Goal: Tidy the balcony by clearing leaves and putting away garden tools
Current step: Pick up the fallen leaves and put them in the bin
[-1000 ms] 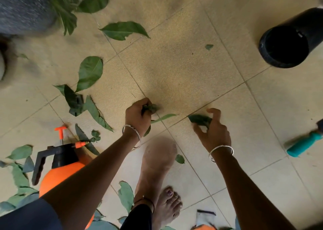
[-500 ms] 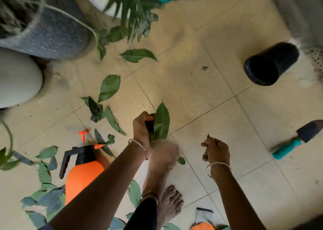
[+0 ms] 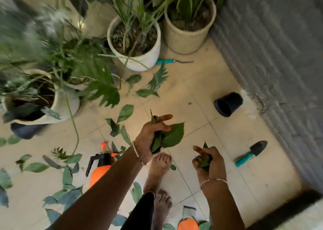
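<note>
Green leaves (image 3: 172, 135), clenched in left hand (image 3: 149, 139) and right hand (image 3: 212, 161), jut loosely; moving could spill them across beige floor tiles (image 3: 192, 98).

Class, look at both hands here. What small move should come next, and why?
Probably pass the right hand's small bunch into the left hand's bigger bunch. Both hands grip leaves, while many loose leaves lie on the tiles, so a free hand seems needed.

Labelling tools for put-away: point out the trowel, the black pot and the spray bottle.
trowel (image 3: 243, 159), head view, on the teal handle.
black pot (image 3: 234, 99), head view, on the side wall.
spray bottle (image 3: 97, 175), head view, on the orange tank.
</note>
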The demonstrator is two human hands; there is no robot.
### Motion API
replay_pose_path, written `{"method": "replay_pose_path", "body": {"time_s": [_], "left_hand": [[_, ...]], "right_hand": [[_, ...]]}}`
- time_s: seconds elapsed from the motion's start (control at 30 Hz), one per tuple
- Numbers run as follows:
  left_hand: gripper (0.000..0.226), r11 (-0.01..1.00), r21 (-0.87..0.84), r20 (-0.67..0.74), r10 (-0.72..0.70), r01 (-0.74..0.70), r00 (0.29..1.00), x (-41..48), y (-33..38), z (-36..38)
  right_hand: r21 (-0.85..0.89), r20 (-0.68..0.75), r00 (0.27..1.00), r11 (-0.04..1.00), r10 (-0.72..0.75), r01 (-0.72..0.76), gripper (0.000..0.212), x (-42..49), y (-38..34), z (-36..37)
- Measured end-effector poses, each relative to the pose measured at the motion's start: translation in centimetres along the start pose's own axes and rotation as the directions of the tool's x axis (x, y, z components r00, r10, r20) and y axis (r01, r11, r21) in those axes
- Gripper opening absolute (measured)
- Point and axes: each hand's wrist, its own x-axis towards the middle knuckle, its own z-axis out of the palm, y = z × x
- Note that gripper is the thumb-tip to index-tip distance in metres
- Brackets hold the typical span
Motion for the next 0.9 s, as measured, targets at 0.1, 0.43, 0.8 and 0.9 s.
{"method": "replay_pose_path", "body": {"time_s": [0.1, 0.43, 0.8, 0.9], "left_hand": [[0.044, 0.996, -0.073, -0.046, 0.055, -0.059, 0.997, -7.9, 5.4, 6.8], [0.033, 0.844, -0.474, -0.219, 0.165, -0.253, 0.962, -29.7, 12.2, 15.4], [0.057, 0.597, -0.664, -0.219, 0.42, -0.45, 0.881, -49.7, 14.0, 14.4], [0.056, 0.541, -0.634, -0.257, 0.526, -0.552, 0.811, -54.7, 15.7, 13.9]], "right_hand": [[0.037, 0.124, 0.992, 0.999, -0.031, 0.027, 0.024, -6.7, -2.0, 1.6], [0.039, 0.339, 0.922, 0.982, -0.185, 0.183, 0.048, -30.4, -7.5, 1.3], [0.05, 0.512, 0.816, 0.957, -0.269, 0.284, 0.022, -48.2, -9.7, 2.8], [-0.032, 0.609, 0.759, 0.948, -0.232, 0.316, 0.02, -52.4, -8.5, 5.7]]}}
